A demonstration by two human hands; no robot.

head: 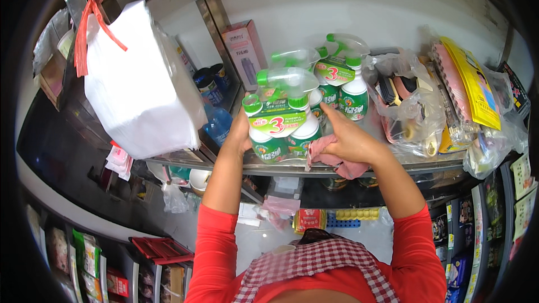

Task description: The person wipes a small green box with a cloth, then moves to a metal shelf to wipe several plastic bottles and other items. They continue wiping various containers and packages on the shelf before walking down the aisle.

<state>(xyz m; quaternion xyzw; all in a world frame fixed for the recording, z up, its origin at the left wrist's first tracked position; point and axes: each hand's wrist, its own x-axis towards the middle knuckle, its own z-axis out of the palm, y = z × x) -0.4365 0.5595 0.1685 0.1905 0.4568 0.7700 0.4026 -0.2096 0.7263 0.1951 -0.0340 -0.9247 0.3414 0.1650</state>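
On a metal shelf [374, 130] stands a pack of green-and-white cleaner bottles [276, 128], joined by a printed card sleeve and topped by a clear-and-green spray trigger. My left hand [241, 132] presses against the pack's left side. Around its right side reaches my right hand [347, 139], which also pinches a pink cloth [326, 155] under the palm. The cloth hangs at the shelf's front edge. Just behind, a second similar bottle pack [343, 84] stands upright. The fingertips of my left hand are hidden by the bottles.
A thick stack of white bags [139, 88] hangs at left. A boxed flask [244, 52] stands behind the bottles. To the right are a clear bag of brushes [406, 101] and a yellow packet [473, 84]. A blue bottle [218, 124] stands left of my hand.
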